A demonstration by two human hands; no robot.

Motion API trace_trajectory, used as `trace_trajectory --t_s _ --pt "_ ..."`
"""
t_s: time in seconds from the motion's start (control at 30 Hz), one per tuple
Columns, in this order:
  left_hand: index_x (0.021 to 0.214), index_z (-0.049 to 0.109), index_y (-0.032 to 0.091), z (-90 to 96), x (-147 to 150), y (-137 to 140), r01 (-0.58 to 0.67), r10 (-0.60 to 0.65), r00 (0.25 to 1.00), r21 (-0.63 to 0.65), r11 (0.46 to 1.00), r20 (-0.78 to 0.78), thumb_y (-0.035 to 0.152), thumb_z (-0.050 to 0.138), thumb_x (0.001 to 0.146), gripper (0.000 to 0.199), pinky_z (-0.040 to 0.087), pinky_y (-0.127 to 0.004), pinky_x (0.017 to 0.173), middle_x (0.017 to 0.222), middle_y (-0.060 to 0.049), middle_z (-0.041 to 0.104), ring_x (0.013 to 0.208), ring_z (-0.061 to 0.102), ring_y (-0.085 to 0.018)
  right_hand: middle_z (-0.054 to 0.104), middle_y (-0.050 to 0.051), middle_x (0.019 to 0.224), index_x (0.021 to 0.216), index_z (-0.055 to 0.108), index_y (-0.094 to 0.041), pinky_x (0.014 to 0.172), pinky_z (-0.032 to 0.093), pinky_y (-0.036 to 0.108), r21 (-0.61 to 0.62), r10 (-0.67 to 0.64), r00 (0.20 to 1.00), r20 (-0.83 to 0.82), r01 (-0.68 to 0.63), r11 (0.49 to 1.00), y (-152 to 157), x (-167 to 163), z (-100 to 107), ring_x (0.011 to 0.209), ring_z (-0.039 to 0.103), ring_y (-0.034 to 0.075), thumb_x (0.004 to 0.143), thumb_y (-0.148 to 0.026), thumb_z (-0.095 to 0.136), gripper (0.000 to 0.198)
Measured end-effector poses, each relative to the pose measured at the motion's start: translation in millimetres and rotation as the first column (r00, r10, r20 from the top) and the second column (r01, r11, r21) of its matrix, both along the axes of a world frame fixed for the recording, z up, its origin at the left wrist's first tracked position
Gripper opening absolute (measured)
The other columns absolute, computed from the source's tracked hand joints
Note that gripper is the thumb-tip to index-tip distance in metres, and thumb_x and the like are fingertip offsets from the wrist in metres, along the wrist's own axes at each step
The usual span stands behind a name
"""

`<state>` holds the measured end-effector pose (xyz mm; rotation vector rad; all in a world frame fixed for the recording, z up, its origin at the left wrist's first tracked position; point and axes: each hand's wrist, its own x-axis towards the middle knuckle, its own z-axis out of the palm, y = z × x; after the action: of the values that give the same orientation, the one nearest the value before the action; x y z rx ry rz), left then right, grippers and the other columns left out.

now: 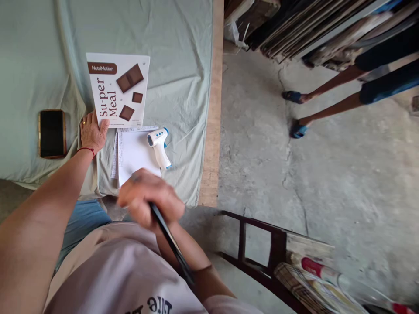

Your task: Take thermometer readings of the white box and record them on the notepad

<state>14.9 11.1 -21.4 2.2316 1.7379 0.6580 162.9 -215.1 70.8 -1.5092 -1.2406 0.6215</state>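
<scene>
My left hand (93,133), with a red string at the wrist, grips the lower left corner of a white NutriMotion "Su-per Meal" box (131,102), its thumb on the front face. Brown chocolate pieces are printed on the box. Near my body, my right hand (150,198) is smeared by motion but closed around a long thin black object (172,244), which slants down along my forearm; its kind is unclear. Between the hands lie papers (135,152), with a white and blue infrared thermometer (159,147) on their right edge.
A phone (52,133) with a dark screen lies on the cloth-covered table (176,56), left of my hand. The table's wooden edge (211,131) shows. On the concrete floor stand another person's legs (340,93). A dark wooden chair (278,244) holding several items is at lower right.
</scene>
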Motion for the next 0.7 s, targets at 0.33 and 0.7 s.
trace_trajectory --t_s 0.33,0.7 --pt "0.141 0.047 0.014 1.4 -5 -5 -0.031 0.031 0.994 0.003 1.000 -0.101 0.065 0.009 0.095 0.078 0.040 -0.046 0.106 0.137 -0.020 0.057 0.127 0.052 -0.034 0.067 0.011 0.102 0.097 0.055 -0.022 0.086 0.047 0.045 -0.053 -0.281 0.879 0.386 0.325 0.944 40 57 -120 0.098 0.061 0.027 0.079 -0.049 0.066 0.035" --pt "0.138 0.049 0.012 5.1 -12 -6 -0.032 0.030 0.994 -0.011 0.999 -0.108 0.055 0.018 0.098 0.066 0.041 -0.048 0.104 0.137 -0.020 0.058 0.127 0.052 -0.035 0.061 0.000 0.081 0.094 0.054 -0.026 0.060 0.041 0.027 0.147 -0.367 0.882 0.294 0.338 0.930 62 50 -122 0.069 0.057 0.018 0.077 -0.038 0.065 0.024"
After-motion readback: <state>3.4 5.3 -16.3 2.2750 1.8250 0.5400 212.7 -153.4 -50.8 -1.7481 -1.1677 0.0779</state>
